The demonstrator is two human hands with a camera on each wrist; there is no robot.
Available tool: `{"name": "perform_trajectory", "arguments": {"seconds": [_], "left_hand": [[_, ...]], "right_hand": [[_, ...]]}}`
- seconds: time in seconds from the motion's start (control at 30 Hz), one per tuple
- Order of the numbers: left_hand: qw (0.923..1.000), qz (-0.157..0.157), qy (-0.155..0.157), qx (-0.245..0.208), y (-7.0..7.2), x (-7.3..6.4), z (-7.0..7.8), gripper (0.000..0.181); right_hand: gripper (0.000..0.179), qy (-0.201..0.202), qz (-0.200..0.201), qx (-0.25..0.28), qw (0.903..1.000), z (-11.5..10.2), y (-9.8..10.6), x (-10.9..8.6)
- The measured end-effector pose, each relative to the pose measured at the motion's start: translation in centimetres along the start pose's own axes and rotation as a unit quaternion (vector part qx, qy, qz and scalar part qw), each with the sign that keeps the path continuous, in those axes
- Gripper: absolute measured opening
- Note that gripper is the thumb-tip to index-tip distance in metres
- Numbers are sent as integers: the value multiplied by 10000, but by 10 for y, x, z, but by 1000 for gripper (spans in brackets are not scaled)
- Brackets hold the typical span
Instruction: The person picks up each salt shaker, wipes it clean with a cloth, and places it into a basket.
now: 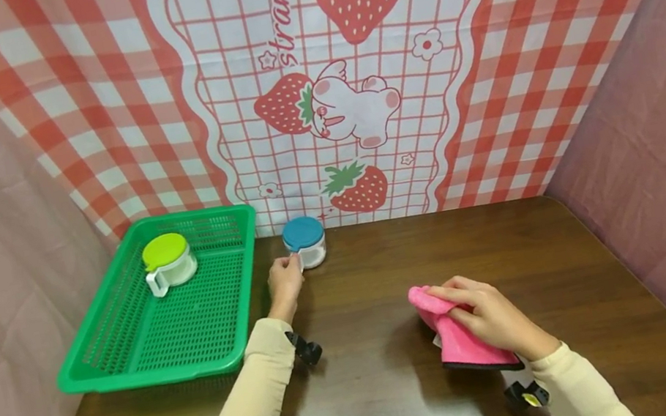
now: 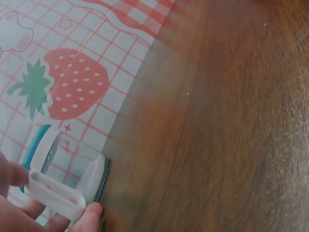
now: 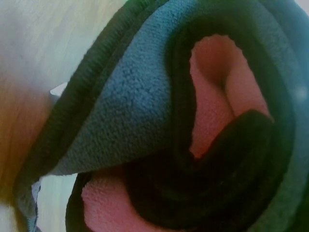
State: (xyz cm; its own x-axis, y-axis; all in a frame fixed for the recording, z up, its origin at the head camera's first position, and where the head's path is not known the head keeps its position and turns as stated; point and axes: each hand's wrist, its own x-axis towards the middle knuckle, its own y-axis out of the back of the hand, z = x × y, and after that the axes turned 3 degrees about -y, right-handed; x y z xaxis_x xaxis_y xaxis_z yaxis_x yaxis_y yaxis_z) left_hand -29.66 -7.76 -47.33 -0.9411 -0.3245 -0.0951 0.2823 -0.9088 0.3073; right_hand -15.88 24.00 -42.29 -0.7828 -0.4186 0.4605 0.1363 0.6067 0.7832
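My left hand (image 1: 286, 283) holds the white handle of a small clear seasoning jar (image 1: 313, 254) with a blue lid, which stands at the back of the table near the patterned curtain. In the left wrist view, fingers curl about the handle (image 2: 55, 193) and a thumb or fingertip shows at each end of it. Over the right part of the table, my right hand (image 1: 492, 314) grips a folded pink cleaning cloth (image 1: 467, 344) with a dark edge. Its bluish-grey underside (image 3: 130, 106) and rolled folds fill most of the right wrist view.
A green plastic basket (image 1: 155, 377) sits on the left of the wooden table (image 1: 366, 395). Inside it, toward the back, is a similar jar with a lime-green lid (image 1: 165, 251). A strawberry-print curtain (image 1: 349, 108) hangs along the table's back edge, with plain pinkish drapes at both sides.
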Motion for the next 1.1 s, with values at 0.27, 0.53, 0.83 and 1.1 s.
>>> {"name": "perform_trajectory", "arguments": {"seconds": [0.27, 0.53, 0.83, 1.1], "left_hand": [[9941, -521, 307, -896, -3, 1, -3, 32], [9980, -314, 313, -456, -3, 0, -4, 40], [9911, -878, 719, -697, -2, 2, -2, 49], [9778, -1518, 987, -1057, -1, 0, -3, 43]], "right_hand": [[48, -46, -21, 25, 10000, 1, 1, -1], [48, -62, -18, 40, 10000, 1, 1, -1], [47, -46, 14, 23, 10000, 1, 1, -2], [47, 37, 71, 31, 10000, 2, 0, -2]]}}
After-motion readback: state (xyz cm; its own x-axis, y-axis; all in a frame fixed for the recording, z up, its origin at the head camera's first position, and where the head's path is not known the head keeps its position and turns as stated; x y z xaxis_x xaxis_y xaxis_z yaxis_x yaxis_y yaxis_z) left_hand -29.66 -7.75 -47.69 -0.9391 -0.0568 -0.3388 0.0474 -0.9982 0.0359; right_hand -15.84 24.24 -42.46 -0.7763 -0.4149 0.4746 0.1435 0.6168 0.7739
